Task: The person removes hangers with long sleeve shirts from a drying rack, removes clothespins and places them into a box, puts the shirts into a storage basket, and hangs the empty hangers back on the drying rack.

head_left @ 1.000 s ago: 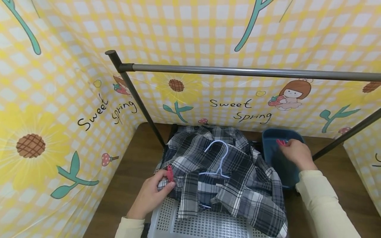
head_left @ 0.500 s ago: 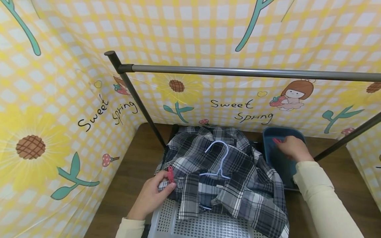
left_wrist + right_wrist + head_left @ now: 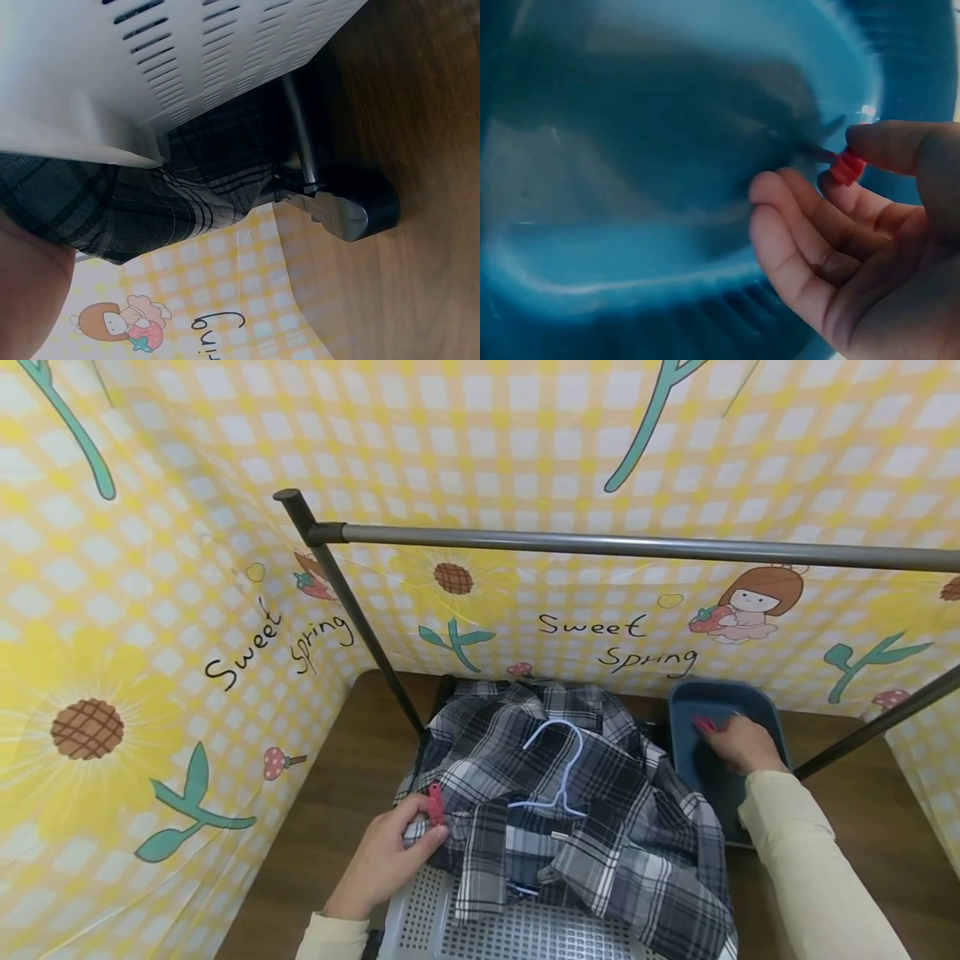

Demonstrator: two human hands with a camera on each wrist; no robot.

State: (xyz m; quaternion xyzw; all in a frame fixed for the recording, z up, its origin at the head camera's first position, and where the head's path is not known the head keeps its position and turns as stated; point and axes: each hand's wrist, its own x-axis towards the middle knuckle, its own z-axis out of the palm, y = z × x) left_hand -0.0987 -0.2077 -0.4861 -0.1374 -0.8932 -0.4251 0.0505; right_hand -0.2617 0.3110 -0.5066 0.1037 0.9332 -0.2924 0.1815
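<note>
A grey-and-black plaid shirt (image 3: 495, 743) lies spread over a grey perforated basket (image 3: 517, 931), a pale blue hanger (image 3: 562, 777) inside its collar. My left hand (image 3: 382, 860) grips the shirt at its left shoulder, thumb in front. A red clothespin (image 3: 435, 803) stands upright on the cloth right at those fingertips. Over the blue basin (image 3: 682, 693) at the back right is my right hand (image 3: 750, 746). It pinches a second red clothespin (image 3: 847, 166) between thumb and index finger, the other fingers bent below. In the left wrist view the fingers are hidden.
A dark metal rack stands around the shirt, its horizontal bar (image 3: 570, 541) crossing above and behind it. One rack foot (image 3: 352, 210) rests on the wooden table (image 3: 322, 760). Yellow checked cloth (image 3: 187, 510) lines the back and sides.
My right hand stays over the basin with its clothespin, shifting slightly. The left hand keeps its grip on the shirt's shoulder. The whole head view has drifted a little.
</note>
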